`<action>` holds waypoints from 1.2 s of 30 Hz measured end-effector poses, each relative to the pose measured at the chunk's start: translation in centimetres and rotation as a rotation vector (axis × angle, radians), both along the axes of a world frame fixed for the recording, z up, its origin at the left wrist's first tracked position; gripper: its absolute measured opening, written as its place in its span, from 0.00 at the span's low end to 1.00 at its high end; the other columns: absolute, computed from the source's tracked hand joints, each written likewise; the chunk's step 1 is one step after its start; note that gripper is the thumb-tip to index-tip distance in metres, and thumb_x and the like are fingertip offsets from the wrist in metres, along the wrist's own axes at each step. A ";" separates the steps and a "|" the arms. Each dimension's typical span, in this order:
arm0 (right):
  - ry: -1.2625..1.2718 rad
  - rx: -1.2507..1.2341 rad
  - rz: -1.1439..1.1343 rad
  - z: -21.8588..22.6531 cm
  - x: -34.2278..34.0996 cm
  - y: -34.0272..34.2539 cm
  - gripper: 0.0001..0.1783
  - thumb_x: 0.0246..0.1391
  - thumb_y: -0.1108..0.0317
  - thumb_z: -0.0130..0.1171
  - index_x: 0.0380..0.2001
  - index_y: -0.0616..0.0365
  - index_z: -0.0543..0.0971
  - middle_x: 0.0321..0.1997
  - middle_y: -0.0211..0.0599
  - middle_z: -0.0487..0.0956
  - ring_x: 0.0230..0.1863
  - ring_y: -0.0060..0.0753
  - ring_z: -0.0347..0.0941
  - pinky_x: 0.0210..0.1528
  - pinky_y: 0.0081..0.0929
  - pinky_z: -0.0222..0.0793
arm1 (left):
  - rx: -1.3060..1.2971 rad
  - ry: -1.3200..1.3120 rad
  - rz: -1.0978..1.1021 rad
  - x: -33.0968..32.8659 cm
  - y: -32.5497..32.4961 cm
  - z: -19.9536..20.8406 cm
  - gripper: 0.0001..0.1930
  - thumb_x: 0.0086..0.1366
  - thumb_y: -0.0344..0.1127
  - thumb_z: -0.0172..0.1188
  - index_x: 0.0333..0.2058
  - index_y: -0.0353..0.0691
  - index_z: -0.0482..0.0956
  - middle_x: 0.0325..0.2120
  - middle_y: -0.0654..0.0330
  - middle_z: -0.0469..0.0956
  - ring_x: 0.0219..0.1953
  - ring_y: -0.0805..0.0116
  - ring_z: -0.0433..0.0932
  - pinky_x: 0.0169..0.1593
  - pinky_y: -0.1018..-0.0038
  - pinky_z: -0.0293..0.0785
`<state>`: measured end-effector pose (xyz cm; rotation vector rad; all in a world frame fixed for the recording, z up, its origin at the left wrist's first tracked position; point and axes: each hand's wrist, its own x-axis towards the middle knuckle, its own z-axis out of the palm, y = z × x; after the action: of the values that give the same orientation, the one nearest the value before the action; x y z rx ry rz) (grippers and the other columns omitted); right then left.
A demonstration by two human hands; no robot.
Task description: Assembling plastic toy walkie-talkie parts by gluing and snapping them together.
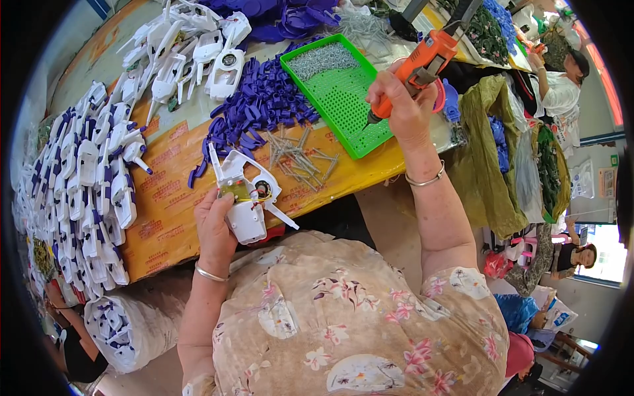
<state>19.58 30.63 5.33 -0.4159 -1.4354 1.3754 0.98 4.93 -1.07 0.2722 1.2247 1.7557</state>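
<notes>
My left hand (216,221) grips a white plastic toy housing (247,220) at the table's near edge. Inside the open shell a small circuit board, thin red and yellow wires and a round black part show. In my right hand (404,109) is an orange electric screwdriver (422,61), its bit pointing down and left over the green perforated tray (340,86). Small screws (323,59) fill the far end of that tray. Between my hands lie long metal pins or screws (300,158) on the table, beside a heap of small purple plastic parts (264,99).
Stacked white pieces with purple ends (86,178) cover the table's left side. Further white housings (191,53) pile up behind, near large purple parts (284,16). A sack of white pieces (115,330) stands lower left. An olive bag (489,158) hangs at right; other people sit beyond.
</notes>
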 end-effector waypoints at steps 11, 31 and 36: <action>-0.075 0.069 -0.029 -0.3 0.0 -0.1 0.06 0.50 0.73 0.59 0.26 0.61 0.72 0.16 0.31 0.73 0.17 0.22 0.69 0.22 0.20 0.66 | 0.018 -0.006 -0.018 -0.1 0.0 -0.1 0.16 0.59 0.27 0.49 0.46 0.27 0.72 0.34 0.54 0.79 0.31 0.67 0.80 0.36 0.71 0.80; 0.197 -0.055 0.517 3.6 -7.4 -10.7 0.15 0.49 0.62 0.61 0.27 0.64 0.70 0.22 0.37 0.74 0.23 0.27 0.71 0.30 0.25 0.71 | 0.048 -0.029 -0.049 0.2 0.4 -0.1 0.15 0.61 0.27 0.49 0.46 0.28 0.73 0.34 0.54 0.80 0.29 0.70 0.81 0.32 0.75 0.80; 0.097 -0.115 0.553 2.0 -9.3 -12.2 0.25 0.42 0.52 0.71 0.25 0.62 0.70 0.21 0.35 0.73 0.21 0.28 0.72 0.29 0.30 0.74 | 0.092 -0.024 -0.056 0.0 0.1 -0.4 0.14 0.61 0.27 0.49 0.45 0.27 0.74 0.34 0.55 0.80 0.30 0.72 0.80 0.34 0.76 0.79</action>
<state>10.32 18.38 7.33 -0.0146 -1.4533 1.8956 1.01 5.03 -1.47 0.3346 1.1105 1.7645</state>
